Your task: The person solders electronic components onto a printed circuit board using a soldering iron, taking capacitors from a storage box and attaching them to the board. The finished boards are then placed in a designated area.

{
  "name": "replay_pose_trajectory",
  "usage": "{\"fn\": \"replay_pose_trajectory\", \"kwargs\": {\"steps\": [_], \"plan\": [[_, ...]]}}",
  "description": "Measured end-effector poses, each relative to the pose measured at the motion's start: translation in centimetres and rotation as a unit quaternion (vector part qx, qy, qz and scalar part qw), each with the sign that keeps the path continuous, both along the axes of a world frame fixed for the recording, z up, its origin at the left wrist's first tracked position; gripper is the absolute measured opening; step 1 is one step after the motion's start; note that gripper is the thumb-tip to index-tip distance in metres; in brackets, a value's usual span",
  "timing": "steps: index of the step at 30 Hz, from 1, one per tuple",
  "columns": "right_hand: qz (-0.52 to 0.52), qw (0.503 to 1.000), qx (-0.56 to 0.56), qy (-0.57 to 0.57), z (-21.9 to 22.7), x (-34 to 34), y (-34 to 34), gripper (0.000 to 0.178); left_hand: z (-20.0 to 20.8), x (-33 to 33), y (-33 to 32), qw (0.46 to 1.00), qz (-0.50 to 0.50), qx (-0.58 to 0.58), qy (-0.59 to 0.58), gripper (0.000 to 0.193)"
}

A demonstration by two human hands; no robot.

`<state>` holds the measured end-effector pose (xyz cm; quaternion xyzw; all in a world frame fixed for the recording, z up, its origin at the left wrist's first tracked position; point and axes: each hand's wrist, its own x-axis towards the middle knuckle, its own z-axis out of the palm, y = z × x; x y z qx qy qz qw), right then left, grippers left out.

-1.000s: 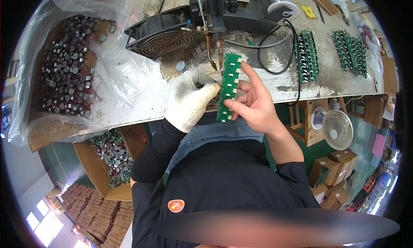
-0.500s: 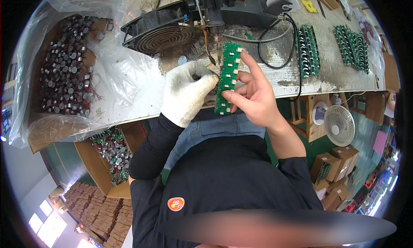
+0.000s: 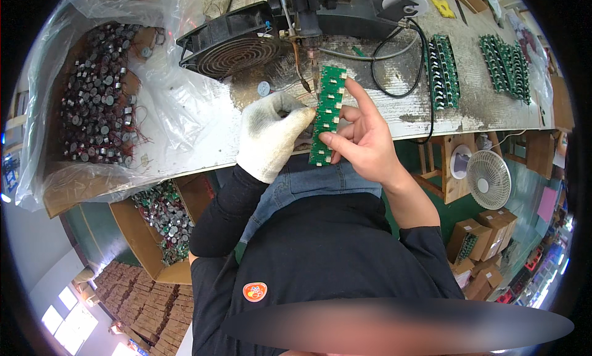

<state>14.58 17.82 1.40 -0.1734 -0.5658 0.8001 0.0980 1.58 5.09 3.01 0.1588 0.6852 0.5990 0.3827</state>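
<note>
My right hand (image 3: pixel 369 137), bare, pinches a long green circuit board (image 3: pixel 328 116) between thumb and fingers along its right side. The board stands nearly upright in view, with a row of small white connectors. My left hand (image 3: pixel 271 131), in a white glove, is closed with its fingertips at the board's left edge. Whatever those fingertips pinch is hidden. Just above them, the tip of a soldering iron (image 3: pixel 313 78) and a thin bent copper-coloured tube (image 3: pixel 300 72) point down beside the board. A small round silver part (image 3: pixel 264 89) lies on the worktop behind my left hand.
A black fan (image 3: pixel 231 50) stands behind my left hand. At left, an open carton holds many small wired motors (image 3: pixel 98 103); another carton (image 3: pixel 139 239) sits below. Green boards (image 3: pixel 443 72) lie at right, near a black cable (image 3: pixel 394 95). A wire spool (image 3: pixel 404 4) stands behind.
The board and both hands have shifted slightly right and toward me. The left hand stays closed at the board's edge, and the right keeps its hold.
</note>
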Motion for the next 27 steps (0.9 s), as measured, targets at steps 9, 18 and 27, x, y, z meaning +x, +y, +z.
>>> {"fn": "replay_pose_trajectory", "kwargs": {"steps": [9, 18, 27], "plan": [[0.001, 1.0, -0.013, 0.007, 0.1, 0.3, -0.3, 0.085, 0.6, 0.8, 0.4, 0.998, 0.035, 0.038, -0.022, 0.015], [-0.003, 1.0, -0.011, 0.018, 0.2, 0.3, -0.2, 0.085, -0.2, 0.8, 0.7, 0.998, 0.052, 0.03, 0.012, 0.016], [-0.004, 1.0, 0.02, -0.002, -0.6, -0.4, -0.8, 0.085, -0.8, 0.2, 0.1, 0.993, 0.06, 0.035, -0.092, 0.02]]}}
